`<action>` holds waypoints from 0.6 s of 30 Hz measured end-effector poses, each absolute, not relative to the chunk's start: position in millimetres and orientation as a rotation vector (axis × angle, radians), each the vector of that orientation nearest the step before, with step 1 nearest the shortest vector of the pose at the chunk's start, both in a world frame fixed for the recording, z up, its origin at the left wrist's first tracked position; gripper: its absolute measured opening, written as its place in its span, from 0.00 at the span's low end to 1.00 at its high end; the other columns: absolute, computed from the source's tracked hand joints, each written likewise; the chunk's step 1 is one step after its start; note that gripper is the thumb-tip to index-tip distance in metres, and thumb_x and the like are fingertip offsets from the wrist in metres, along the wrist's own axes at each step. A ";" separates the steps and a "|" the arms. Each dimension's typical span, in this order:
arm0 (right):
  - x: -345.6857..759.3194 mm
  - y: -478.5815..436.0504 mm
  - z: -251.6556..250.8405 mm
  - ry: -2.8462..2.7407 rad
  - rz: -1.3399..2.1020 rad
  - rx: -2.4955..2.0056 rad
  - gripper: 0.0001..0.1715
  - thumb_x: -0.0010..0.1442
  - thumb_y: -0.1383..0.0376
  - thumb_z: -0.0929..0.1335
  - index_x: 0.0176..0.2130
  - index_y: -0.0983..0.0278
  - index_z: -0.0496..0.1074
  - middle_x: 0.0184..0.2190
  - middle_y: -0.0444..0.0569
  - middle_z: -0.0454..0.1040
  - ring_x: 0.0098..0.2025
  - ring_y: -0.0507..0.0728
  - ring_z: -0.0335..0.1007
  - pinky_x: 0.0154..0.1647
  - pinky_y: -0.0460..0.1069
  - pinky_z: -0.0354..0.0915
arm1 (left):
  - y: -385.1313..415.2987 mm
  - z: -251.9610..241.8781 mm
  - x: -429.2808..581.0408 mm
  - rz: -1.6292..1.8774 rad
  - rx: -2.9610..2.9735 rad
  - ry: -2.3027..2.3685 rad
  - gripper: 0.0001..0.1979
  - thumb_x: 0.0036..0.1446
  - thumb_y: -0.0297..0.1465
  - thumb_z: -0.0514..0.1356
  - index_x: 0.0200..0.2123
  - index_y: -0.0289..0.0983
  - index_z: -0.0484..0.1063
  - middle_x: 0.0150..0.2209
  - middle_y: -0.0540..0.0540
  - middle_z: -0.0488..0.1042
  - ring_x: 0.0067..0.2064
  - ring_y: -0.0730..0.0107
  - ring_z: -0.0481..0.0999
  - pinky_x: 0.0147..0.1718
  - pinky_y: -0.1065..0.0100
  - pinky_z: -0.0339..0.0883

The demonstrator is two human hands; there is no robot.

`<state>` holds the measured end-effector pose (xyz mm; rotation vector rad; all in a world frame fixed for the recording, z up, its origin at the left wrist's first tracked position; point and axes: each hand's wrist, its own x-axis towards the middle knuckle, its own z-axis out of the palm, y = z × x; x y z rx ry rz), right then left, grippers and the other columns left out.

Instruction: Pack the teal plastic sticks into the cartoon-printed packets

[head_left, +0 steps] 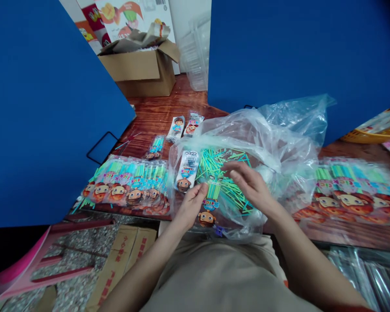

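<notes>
My left hand (193, 203) pinches the left edge of a clear printed packet (208, 212) with a cartoon face at its bottom and green sticks inside. My right hand (250, 186) hovers over a loose heap of thin green and blue plastic sticks (235, 195), fingers stretched out and thumb apart, nothing visible in them. The heap lies in a large clear plastic bag (243, 130), its mouth spread towards me. Beside my left hand, a stack of flat white printed packets (187, 167) rests on the bag's left side.
Filled packets lie in overlapping rows at left (126, 186) and right (351, 190) on the wooden table (152, 108). An open cardboard box (139, 69) stands behind. Blue panels (52, 108) flank the table. A yellow basket (373, 134) sits far right; a pink stool (42, 260) stands lower left.
</notes>
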<state>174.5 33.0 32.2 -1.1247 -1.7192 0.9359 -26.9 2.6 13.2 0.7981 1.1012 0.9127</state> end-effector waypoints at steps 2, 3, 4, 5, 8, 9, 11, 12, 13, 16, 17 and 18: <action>166.8 27.2 32.9 -1.776 0.944 -1.074 0.15 0.65 0.54 0.68 0.48 0.57 0.75 0.43 0.50 0.79 0.43 0.59 0.76 0.46 0.53 0.70 | 2.2 11.7 -24.8 0.952 0.817 1.077 0.25 0.51 0.55 0.64 0.32 0.36 0.76 0.31 0.49 0.73 0.37 0.67 0.68 0.40 0.68 0.62; 164.0 25.7 32.7 -1.780 0.925 -1.069 0.13 0.64 0.55 0.69 0.46 0.58 0.75 0.41 0.50 0.79 0.41 0.58 0.76 0.45 0.52 0.70 | 1.9 11.6 -23.9 0.966 0.834 1.073 0.26 0.51 0.55 0.64 0.33 0.36 0.76 0.31 0.48 0.74 0.37 0.67 0.69 0.41 0.68 0.63; 162.1 25.2 32.3 -1.776 0.905 -1.071 0.13 0.63 0.56 0.70 0.45 0.58 0.75 0.41 0.50 0.79 0.40 0.58 0.76 0.44 0.52 0.71 | 1.7 11.7 -23.4 0.966 0.841 1.074 0.27 0.51 0.56 0.64 0.33 0.36 0.76 0.31 0.48 0.74 0.37 0.66 0.69 0.41 0.67 0.63; 161.1 25.2 31.8 -1.778 0.888 -1.080 0.12 0.63 0.56 0.71 0.45 0.58 0.75 0.41 0.50 0.79 0.40 0.58 0.76 0.44 0.52 0.71 | 1.4 12.0 -23.3 0.963 0.851 1.081 0.27 0.50 0.56 0.64 0.33 0.35 0.76 0.31 0.48 0.73 0.37 0.66 0.69 0.40 0.67 0.63; 161.9 26.8 31.7 -1.841 0.871 -1.109 0.14 0.61 0.55 0.72 0.44 0.58 0.75 0.40 0.50 0.79 0.40 0.59 0.75 0.44 0.53 0.71 | 0.8 13.2 -24.3 0.967 0.914 1.103 0.26 0.52 0.55 0.63 0.31 0.35 0.75 0.28 0.50 0.70 0.34 0.69 0.66 0.37 0.69 0.61; 162.6 27.2 32.6 -1.849 0.873 -1.116 0.14 0.61 0.55 0.72 0.45 0.58 0.75 0.40 0.50 0.79 0.40 0.59 0.75 0.43 0.54 0.71 | 0.6 13.5 -24.8 0.967 0.935 1.108 0.26 0.53 0.55 0.63 0.30 0.35 0.74 0.27 0.51 0.68 0.33 0.70 0.64 0.35 0.69 0.60; 163.4 27.6 35.4 -1.847 0.874 -1.108 0.14 0.62 0.55 0.70 0.46 0.58 0.74 0.41 0.50 0.79 0.41 0.59 0.76 0.43 0.53 0.71 | 0.4 14.0 -25.1 0.963 0.968 1.115 0.26 0.54 0.55 0.61 0.28 0.35 0.72 0.26 0.52 0.65 0.31 0.72 0.62 0.33 0.70 0.58; 163.3 27.6 37.1 -1.864 0.871 -1.090 0.14 0.63 0.55 0.70 0.47 0.58 0.74 0.42 0.51 0.79 0.42 0.59 0.76 0.44 0.53 0.71 | 0.3 14.4 -24.9 0.964 0.977 1.117 0.26 0.54 0.55 0.61 0.28 0.35 0.71 0.25 0.52 0.64 0.30 0.72 0.61 0.32 0.70 0.57; 162.9 27.5 38.9 -1.898 0.865 -1.063 0.14 0.63 0.55 0.70 0.47 0.58 0.74 0.43 0.51 0.79 0.43 0.60 0.76 0.46 0.54 0.70 | 0.3 14.8 -24.5 0.963 0.982 1.119 0.27 0.54 0.56 0.61 0.27 0.35 0.71 0.25 0.52 0.64 0.30 0.72 0.60 0.31 0.70 0.57; 161.3 27.1 43.7 -2.002 0.866 -0.978 0.12 0.65 0.55 0.69 0.45 0.58 0.75 0.43 0.51 0.79 0.46 0.60 0.75 0.50 0.55 0.69 | 0.4 16.6 -22.6 0.970 0.984 1.120 0.27 0.51 0.57 0.62 0.27 0.35 0.72 0.26 0.51 0.65 0.31 0.71 0.62 0.32 0.70 0.58; 161.1 27.1 44.9 -2.012 0.871 -0.964 0.12 0.65 0.55 0.68 0.45 0.58 0.75 0.42 0.51 0.79 0.46 0.60 0.75 0.50 0.55 0.69 | 0.5 17.2 -22.0 0.971 0.982 1.120 0.27 0.51 0.57 0.62 0.27 0.35 0.73 0.26 0.51 0.66 0.32 0.70 0.63 0.32 0.69 0.58; 161.4 27.2 46.0 -2.008 0.871 -0.966 0.12 0.65 0.55 0.68 0.44 0.58 0.75 0.42 0.51 0.79 0.46 0.60 0.75 0.49 0.55 0.69 | 0.6 17.8 -21.4 0.970 0.978 1.115 0.27 0.51 0.57 0.62 0.28 0.35 0.73 0.26 0.51 0.66 0.32 0.70 0.63 0.33 0.69 0.59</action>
